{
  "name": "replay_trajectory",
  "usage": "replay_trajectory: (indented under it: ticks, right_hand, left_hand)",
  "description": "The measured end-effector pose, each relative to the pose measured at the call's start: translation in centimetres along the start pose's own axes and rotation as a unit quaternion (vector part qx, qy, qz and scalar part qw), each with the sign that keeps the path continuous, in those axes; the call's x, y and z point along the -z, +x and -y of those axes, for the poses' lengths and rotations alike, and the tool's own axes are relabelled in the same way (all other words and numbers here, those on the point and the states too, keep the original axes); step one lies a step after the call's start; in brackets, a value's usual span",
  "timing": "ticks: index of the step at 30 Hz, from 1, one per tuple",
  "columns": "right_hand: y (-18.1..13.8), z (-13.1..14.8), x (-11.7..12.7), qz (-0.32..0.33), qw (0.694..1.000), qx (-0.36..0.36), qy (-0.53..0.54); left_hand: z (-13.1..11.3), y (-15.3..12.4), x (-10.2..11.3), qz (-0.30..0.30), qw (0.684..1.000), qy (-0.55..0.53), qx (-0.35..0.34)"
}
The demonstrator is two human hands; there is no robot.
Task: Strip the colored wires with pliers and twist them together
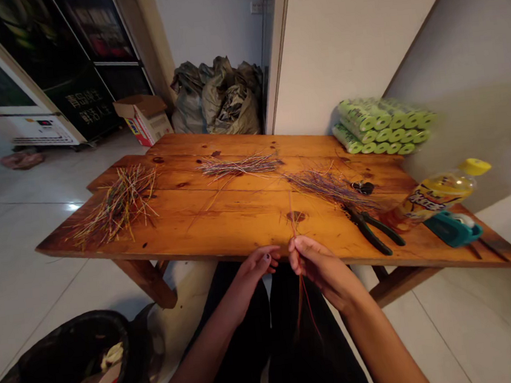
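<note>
My right hand (pixel 311 262) pinches a few thin reddish wires (pixel 300 284) in front of the table's near edge. Their upper ends stick up above the fingertips, and the lower ends hang down over my lap. Just left of it is my left hand (pixel 257 267), its fingers curled in with the thumb against them. Whatever those fingers may hold is hidden. Beyond the hands, a pile of pale wires (pixel 241 165) lies at the table's middle. A purplish wire pile (pixel 323 184) is to its right, and a larger yellowish-red wire pile (pixel 122 202) at the left.
Black-handled pliers (pixel 369 228) lie on the wooden table (pixel 223 231) at right, near a drink bottle (pixel 438 193), a teal tape dispenser (pixel 453 228) and a small black object (pixel 363 187). Green-wrapped rolls (pixel 381 126) are stacked behind. A black-lined bin (pixel 114 322) stands on the floor at left.
</note>
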State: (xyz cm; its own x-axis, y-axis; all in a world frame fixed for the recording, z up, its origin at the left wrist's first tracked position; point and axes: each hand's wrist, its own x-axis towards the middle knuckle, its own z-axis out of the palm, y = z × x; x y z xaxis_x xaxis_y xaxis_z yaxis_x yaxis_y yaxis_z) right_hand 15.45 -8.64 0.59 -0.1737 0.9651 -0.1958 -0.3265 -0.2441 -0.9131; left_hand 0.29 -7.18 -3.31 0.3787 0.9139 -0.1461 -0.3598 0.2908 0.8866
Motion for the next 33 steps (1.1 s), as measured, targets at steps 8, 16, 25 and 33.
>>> replay_trajectory:
  ticks: [8, 16, 25, 33]
  right_hand:
    - [-1.3, -2.0, -1.4, 0.073, 0.991, -0.108, -0.013]
    - [-2.2, -3.8, -1.5, 0.05, 0.993, -0.096, 0.05]
    - [-0.9, -3.8, 0.5, -0.131, 0.855, 0.154, -0.477]
    - [0.5, -5.7, 3.3, -0.173, 0.586, 0.211, -0.763]
  left_hand:
    - [-1.5, -0.1, 0.9, 0.019, 0.989, 0.135, -0.056]
    - [-0.2, -0.4, 0.5, -0.107, 0.993, 0.017, -0.043]
    - [0.6, -0.3, 0.7, -0.145, 0.988, -0.026, -0.046]
    - [0.8, -0.1, 1.6, -0.185, 0.98, -0.067, -0.041]
